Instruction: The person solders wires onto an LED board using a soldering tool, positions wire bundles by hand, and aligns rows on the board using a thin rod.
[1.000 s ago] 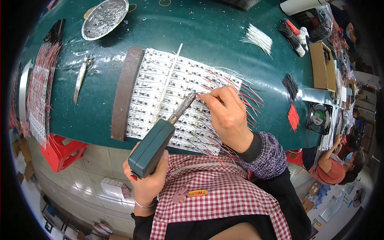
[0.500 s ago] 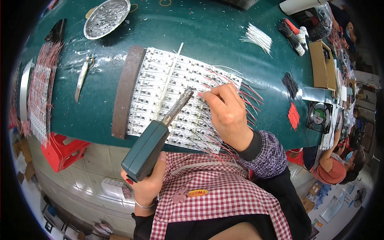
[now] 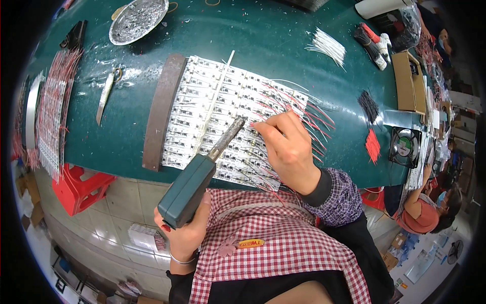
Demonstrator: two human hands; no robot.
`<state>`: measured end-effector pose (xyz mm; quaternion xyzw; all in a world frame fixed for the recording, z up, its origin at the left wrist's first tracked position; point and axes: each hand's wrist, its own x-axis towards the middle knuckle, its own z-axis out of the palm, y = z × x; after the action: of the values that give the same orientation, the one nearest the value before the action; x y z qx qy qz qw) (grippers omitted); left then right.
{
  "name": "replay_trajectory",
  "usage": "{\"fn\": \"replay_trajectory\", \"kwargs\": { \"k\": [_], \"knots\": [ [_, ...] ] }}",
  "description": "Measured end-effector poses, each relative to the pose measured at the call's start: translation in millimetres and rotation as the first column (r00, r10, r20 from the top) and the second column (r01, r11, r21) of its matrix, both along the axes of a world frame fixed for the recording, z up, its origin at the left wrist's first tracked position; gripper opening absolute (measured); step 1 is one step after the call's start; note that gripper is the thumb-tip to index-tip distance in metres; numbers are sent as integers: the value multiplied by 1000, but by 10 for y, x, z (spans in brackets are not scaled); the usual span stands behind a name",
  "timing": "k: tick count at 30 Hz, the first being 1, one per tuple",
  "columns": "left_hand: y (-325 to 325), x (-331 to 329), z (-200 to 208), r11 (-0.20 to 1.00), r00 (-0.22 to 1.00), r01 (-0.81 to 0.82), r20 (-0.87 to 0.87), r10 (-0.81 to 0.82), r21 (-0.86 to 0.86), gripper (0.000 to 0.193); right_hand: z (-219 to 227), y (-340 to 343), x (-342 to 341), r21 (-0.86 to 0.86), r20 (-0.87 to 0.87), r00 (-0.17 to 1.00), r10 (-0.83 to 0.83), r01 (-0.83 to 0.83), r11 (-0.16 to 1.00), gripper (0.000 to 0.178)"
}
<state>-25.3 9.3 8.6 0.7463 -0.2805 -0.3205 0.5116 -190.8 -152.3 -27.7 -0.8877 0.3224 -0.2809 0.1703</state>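
My left hand (image 3: 188, 230) is closed round the handle of a dark green soldering gun (image 3: 187, 190), its metal barrel slanting up and to the right. The gun's tip rests at or just over a white sheet of small circuit boards (image 3: 202, 109), which lies flat on the table. Just right of that tip, my right hand (image 3: 289, 147) holds its thumb and forefinger pinched together over the sheet; what is between them is too small to make out. Red, white and dark wires (image 3: 318, 119) stick out from the sheet's right part. A pale thin stick (image 3: 215, 104) lies across the boards.
A brown bar (image 3: 163, 114) lies along the sheet's left edge. Farther left are scissors (image 3: 105, 99) and wired board strips (image 3: 53, 116). A metal dish (image 3: 132, 38) stands at the back. Wire bundles (image 3: 372, 144), a fan (image 3: 405, 145) and a cardboard box (image 3: 409, 83) are at right.
The soldering gun's tip and my right fingertips have shifted slightly toward me over the sheet. My left hand keeps its hold on the gun. The whole view has moved a little.
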Motion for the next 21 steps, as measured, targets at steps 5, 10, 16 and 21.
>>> {"fn": "replay_trajectory", "kwargs": {
  "k": [5, 10, 16, 21],
  "knots": [
    [-11, 11, -26, 998, 998, 55, 22, -55, -32, 15, -3, 10, -1, 7, -7, 1000, -1, 1, 1000, 28],
    [-11, 23, -5, 997, 997, 81, 10, -81, -12, 14, -5, 13, 4, 2, -11, 1000, -5, 5, 1000, 28],
    [-25, 43, 13, 986, 977, 169, 132, -168, 4, 14, 3, 13, 11, -7, -33, 999, -9, 9, 1000, 29],
    [44, -3, 14, 999, 999, 18, 31, -19, 29, 16, -29, 14, 7, -16, -21, 1000, -12, 12, 1000, 28]
  ]
}}
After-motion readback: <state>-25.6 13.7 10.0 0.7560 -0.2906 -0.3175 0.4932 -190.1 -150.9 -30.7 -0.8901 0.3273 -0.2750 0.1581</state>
